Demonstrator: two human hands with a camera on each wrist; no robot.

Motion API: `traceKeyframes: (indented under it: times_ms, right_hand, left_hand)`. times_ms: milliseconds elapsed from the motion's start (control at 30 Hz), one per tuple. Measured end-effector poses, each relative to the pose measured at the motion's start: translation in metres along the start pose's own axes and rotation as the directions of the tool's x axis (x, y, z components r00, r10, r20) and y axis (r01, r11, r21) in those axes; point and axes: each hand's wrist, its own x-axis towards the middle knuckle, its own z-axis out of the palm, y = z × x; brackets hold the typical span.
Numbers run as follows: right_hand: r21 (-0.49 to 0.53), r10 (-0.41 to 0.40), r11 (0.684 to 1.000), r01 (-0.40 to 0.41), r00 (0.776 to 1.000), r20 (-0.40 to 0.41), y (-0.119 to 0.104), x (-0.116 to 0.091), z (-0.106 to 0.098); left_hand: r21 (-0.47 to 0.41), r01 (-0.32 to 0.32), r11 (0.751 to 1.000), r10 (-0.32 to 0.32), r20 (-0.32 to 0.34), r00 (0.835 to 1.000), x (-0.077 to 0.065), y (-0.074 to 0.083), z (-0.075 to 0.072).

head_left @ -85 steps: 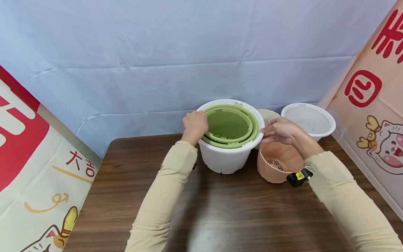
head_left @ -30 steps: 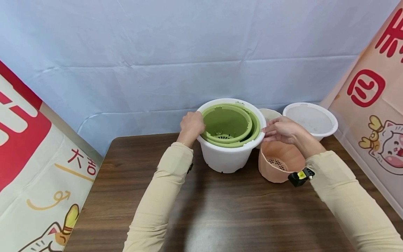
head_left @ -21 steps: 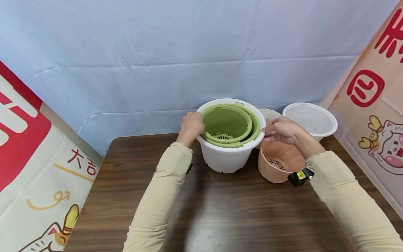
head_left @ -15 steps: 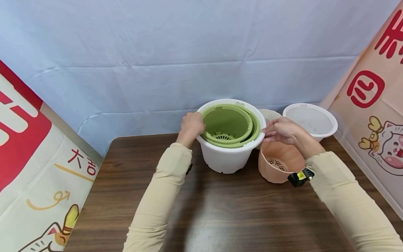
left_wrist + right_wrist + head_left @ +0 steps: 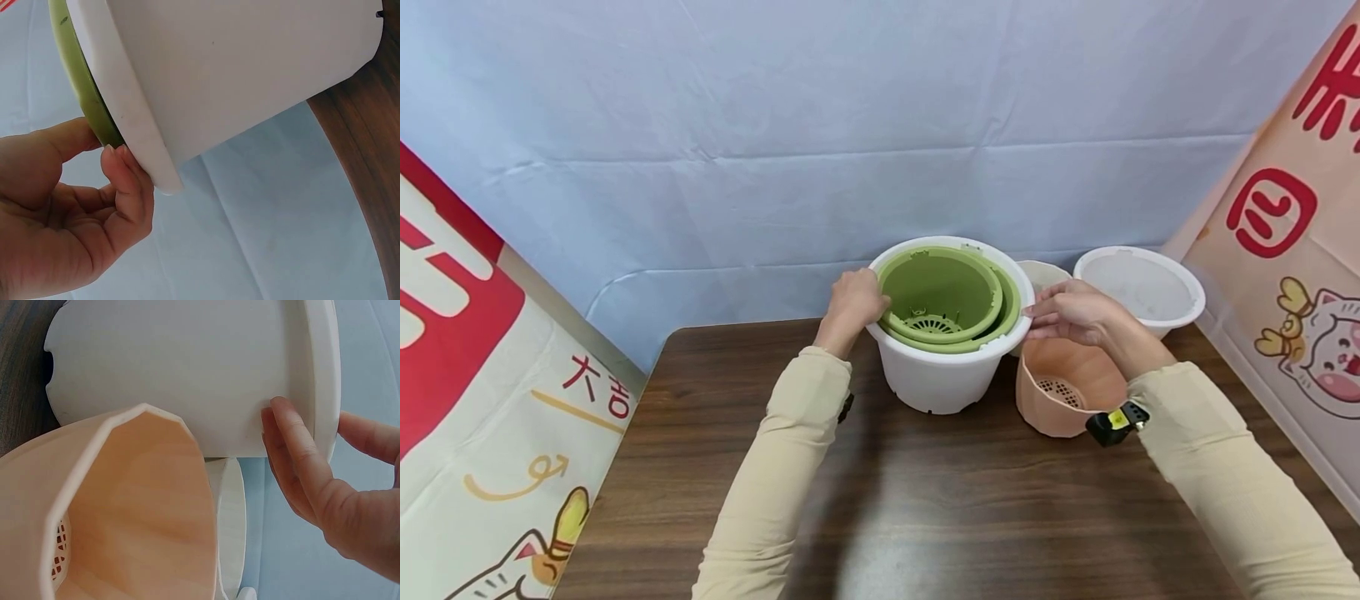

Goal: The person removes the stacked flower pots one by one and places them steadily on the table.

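Note:
A large white flowerpot (image 5: pixel 936 383) stands on the table with two green pots nested inside it. The inner green pot (image 5: pixel 943 279) sits off-centre to the left, its slotted base showing; the outer green pot (image 5: pixel 1012 298) shows as a crescent at right. At the left rim, my left hand (image 5: pixel 856 302) pinches a green rim (image 5: pixel 87 94) between thumb and fingers, the fingertips right beside the white rim in the left wrist view. My right hand (image 5: pixel 1067 311) grips the white pot's right rim, thumb at the top and fingers under the lip against its wall (image 5: pixel 187 369).
A ribbed peach pot (image 5: pixel 1067 375) with a perforated base stands just right, beneath my right wrist. Behind it are a partly hidden cream pot (image 5: pixel 1043 273) and another white pot (image 5: pixel 1138 283). A cloth backdrop (image 5: pixel 737 217) rises behind the wooden table (image 5: pixel 737 467).
The inner green pot has shifted left and tilted, so more of its slotted base shows and a gap has opened at its right. My left hand has moved slightly left; my right hand keeps its grip.

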Motion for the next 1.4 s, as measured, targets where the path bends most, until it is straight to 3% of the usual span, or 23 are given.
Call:
traceKeyframes:
  times_ms: [433, 767, 867, 1100, 1400]
  right_hand:
    - [0.025, -0.008, 1.000, 0.007, 1.000, 0.006, 0.001, -0.001, 0.000]
    - [0.024, -0.011, 1.000, 0.011, 1.000, 0.014, 0.002, 0.000, -0.001]
    - [0.019, -0.009, 1.000, 0.009, 1.000, 0.014, 0.001, -0.001, 0.000]
    - [0.028, -0.004, 1.000, 0.004, 1.000, 0.014, 0.000, -0.001, 0.000]
    - [0.032, -0.004, 0.999, 0.003, 1.000, 0.010, 0.001, -0.001, 0.000]
  left_hand:
    - [-0.027, 0.014, 1.000, -0.013, 0.023, 1.000, -0.002, -0.004, 0.000]
    - [-0.170, 0.029, 0.985, -0.022, 0.044, 0.999, -0.003, -0.012, -0.002]
    - [-0.238, 0.028, 0.971, -0.017, 0.049, 0.999, -0.004, -0.016, -0.003]
    - [-0.413, 0.058, 0.909, -0.032, 0.070, 0.997, -0.006, -0.023, -0.002]
    - [-0.518, 0.079, 0.852, -0.024, 0.112, 0.993, -0.007, -0.027, -0.004]
